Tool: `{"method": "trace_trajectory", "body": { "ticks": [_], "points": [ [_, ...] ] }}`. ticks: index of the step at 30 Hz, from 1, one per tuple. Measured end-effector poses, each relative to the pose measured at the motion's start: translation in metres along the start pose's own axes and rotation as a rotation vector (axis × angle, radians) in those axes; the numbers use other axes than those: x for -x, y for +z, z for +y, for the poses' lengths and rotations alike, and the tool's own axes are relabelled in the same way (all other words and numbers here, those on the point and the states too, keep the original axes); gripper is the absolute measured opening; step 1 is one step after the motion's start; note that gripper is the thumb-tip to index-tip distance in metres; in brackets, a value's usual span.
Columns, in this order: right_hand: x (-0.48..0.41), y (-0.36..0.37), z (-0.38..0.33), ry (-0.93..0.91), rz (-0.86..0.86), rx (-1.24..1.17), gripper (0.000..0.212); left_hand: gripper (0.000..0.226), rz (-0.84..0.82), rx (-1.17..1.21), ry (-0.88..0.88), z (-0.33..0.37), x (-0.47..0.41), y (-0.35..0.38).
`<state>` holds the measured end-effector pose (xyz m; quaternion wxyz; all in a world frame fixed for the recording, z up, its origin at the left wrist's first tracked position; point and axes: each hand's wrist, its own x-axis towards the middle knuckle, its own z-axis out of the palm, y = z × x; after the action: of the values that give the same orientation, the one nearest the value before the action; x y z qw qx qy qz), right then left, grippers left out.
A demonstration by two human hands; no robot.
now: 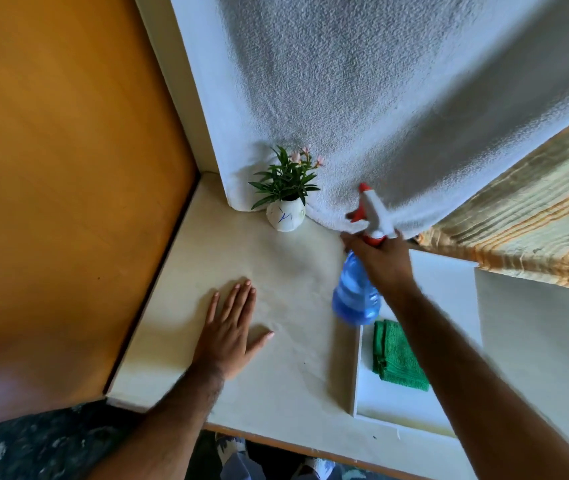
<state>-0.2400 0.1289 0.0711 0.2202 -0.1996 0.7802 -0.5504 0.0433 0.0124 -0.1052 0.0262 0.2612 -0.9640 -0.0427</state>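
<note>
My right hand (378,261) grips the neck of a blue spray bottle (354,296) with a white and red trigger head, held tilted above the white table (269,368), its nozzle towards a small plant. The plant (286,192) has green leaves and pink flowers in a white pot and stands at the table's far side against a white towel. My left hand (229,327) lies flat on the table, fingers straight and spread. A folded green cloth (397,358) lies on a white board just under my right forearm.
A large white towel (362,98) hangs behind the plant. An orange wooden panel (68,168) closes the left side. A striped orange and cream fabric (525,223) hangs at the right. The white board (411,403) lies near the table's front edge. Dark patterned floor shows below.
</note>
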Motion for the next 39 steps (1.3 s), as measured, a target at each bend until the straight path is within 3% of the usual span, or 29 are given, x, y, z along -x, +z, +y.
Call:
{"method": "trace_trajectory", "body": {
  "ticks": [4,10,20,24,33,39],
  "points": [
    [0.007,0.046,0.008,0.102,-0.138,0.121,0.025,0.092,0.05,0.003,0.002,0.0,-0.001,-0.001],
    [0.002,0.084,0.014,0.256,-0.198,0.328,0.032,0.09,0.083,0.026,0.001,-0.001,-0.001,0.002],
    [-0.008,0.107,0.01,0.266,-0.137,0.585,0.007,0.092,0.068,0.052,-0.01,-0.002,-0.002,-0.001],
    [-0.006,0.109,0.01,0.253,-0.14,0.609,0.007,0.09,0.069,0.055,-0.01,-0.002,-0.001,-0.001],
    [-0.006,0.105,0.015,0.261,-0.108,0.569,0.036,0.092,0.054,0.048,-0.019,-0.002,-0.001,-0.002],
    [0.008,0.094,0.011,0.234,-0.075,0.461,0.024,0.091,0.074,0.053,-0.019,-0.003,-0.001,-0.003]
  ]
}}
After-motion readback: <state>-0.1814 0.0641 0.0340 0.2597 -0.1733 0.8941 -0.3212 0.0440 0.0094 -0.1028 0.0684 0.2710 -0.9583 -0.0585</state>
